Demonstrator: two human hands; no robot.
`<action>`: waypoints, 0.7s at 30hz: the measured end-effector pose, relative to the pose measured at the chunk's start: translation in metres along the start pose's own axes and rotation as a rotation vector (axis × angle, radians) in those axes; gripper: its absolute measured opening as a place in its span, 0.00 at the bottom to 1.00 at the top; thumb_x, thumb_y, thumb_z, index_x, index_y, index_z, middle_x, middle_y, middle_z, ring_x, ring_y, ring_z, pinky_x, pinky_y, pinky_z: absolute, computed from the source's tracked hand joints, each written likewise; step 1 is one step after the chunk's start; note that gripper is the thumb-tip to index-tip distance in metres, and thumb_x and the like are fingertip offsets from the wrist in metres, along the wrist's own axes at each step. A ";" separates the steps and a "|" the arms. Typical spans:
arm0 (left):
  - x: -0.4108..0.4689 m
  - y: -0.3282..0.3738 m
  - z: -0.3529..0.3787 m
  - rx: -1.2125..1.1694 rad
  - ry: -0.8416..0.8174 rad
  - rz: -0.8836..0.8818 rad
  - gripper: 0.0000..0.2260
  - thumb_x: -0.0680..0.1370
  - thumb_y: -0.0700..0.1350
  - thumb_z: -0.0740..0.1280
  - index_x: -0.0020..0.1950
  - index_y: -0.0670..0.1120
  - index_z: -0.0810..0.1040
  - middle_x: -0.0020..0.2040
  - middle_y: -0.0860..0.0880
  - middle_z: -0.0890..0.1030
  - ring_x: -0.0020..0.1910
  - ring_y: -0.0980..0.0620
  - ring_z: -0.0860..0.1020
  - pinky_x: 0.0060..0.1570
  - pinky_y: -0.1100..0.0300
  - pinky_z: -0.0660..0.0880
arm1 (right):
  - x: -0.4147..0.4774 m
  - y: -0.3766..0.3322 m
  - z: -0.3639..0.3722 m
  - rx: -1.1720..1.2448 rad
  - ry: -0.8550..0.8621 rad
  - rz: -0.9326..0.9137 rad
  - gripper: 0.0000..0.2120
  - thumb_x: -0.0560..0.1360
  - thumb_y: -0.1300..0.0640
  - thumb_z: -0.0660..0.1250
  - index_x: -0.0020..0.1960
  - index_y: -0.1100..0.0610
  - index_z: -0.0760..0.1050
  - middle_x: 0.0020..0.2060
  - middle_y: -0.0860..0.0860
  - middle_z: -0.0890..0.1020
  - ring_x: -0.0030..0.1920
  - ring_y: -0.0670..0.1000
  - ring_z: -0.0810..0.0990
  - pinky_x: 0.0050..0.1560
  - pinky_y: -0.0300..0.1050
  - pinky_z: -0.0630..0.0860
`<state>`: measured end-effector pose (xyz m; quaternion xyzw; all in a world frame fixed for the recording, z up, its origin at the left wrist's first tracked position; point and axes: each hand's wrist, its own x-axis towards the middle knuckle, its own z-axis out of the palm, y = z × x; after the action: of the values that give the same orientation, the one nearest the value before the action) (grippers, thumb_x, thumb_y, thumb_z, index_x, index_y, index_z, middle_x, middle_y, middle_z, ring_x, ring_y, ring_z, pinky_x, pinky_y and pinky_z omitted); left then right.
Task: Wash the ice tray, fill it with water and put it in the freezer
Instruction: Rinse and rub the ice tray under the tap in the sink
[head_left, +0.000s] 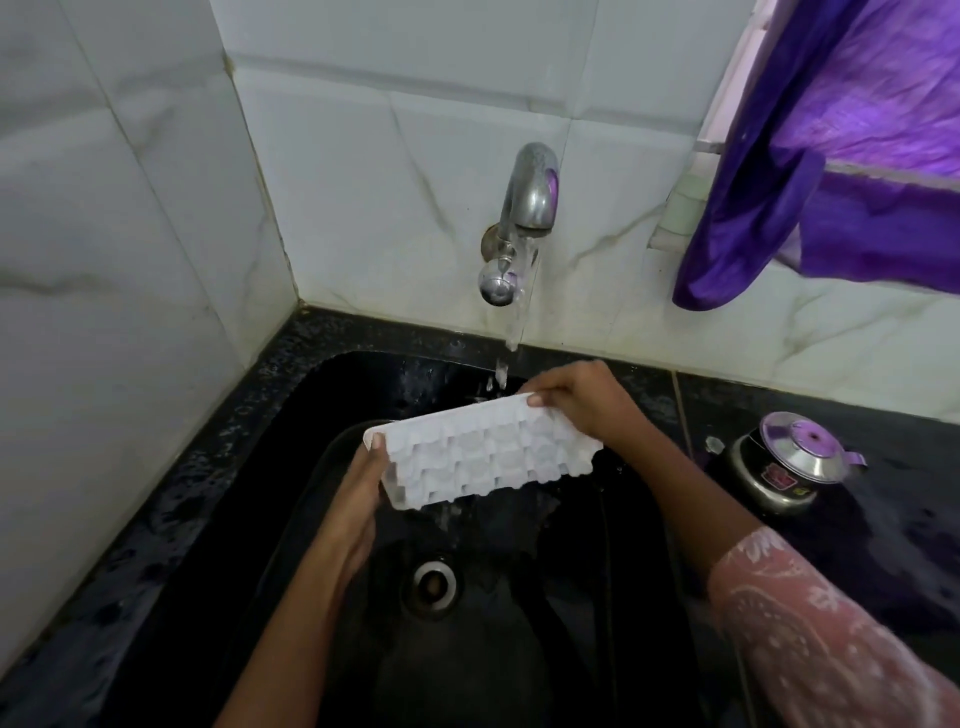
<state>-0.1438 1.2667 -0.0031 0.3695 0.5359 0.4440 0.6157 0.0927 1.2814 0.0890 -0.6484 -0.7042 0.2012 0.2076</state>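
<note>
A white plastic ice tray is held over the black sink, turned so its bumpy underside faces me. My left hand grips its near left end, thumb on the rim. My right hand grips the far right end, fingers curled over the edge. A steel tap on the tiled wall is running; its stream falls onto the tray's far edge, and water drips off the tray's lower side.
The sink drain lies below the tray. A steel pressure cooker stands on the wet black counter to the right. A purple cloth hangs at the upper right. White tiled walls enclose the corner at left and behind.
</note>
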 end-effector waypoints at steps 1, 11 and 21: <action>0.000 -0.002 -0.002 -0.041 -0.047 0.005 0.14 0.80 0.54 0.55 0.58 0.51 0.74 0.55 0.49 0.80 0.52 0.52 0.79 0.44 0.60 0.76 | 0.006 -0.001 -0.004 0.046 -0.027 0.042 0.09 0.73 0.63 0.68 0.53 0.60 0.82 0.51 0.56 0.84 0.52 0.51 0.80 0.56 0.40 0.72; 0.000 0.007 0.019 -0.092 0.048 -0.013 0.10 0.81 0.46 0.58 0.55 0.44 0.76 0.46 0.47 0.82 0.43 0.49 0.81 0.35 0.58 0.77 | 0.010 -0.029 0.054 -0.304 0.212 -0.068 0.22 0.81 0.48 0.48 0.69 0.57 0.67 0.68 0.53 0.72 0.71 0.51 0.65 0.74 0.49 0.43; 0.008 0.010 0.028 -0.157 0.023 -0.101 0.11 0.82 0.44 0.56 0.56 0.43 0.77 0.46 0.45 0.81 0.40 0.51 0.80 0.32 0.61 0.77 | -0.006 -0.038 0.104 -0.558 -0.010 -0.366 0.31 0.79 0.41 0.37 0.75 0.58 0.55 0.75 0.53 0.57 0.76 0.51 0.52 0.74 0.49 0.46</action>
<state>-0.1177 1.2780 0.0079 0.2876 0.5243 0.4572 0.6583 0.0039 1.2711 0.0228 -0.5422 -0.8379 -0.0371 0.0513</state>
